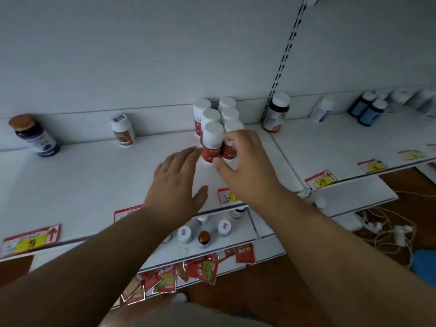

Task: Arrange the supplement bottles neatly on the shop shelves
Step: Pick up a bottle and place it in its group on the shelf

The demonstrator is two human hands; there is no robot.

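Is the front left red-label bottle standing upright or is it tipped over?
Upright. The front left red-label bottle stands on the shelf, white cap up.

A white shelf point(99, 175) is seen spanning the view, with a block of red-labelled, white-capped bottles point(215, 128) stood upright in two rows near its centre. At 9 o'clock from the block a dark bottle with an orange cap point(35, 135) is placed, and between them a white bottle with a green label point(123, 131). At 3 o'clock a dark bottle with a white cap point(276, 112) is set against the slotted upright point(286, 50). Farther right, on the adjoining shelf point(335, 147), a white bottle point(322, 109) and blue-labelled bottles point(369, 108) are stood. Price tags point(320, 180) are fixed along the front edges. On a lower shelf point(243, 234), at 6 o'clock, several small bottles point(204, 238) are stood.
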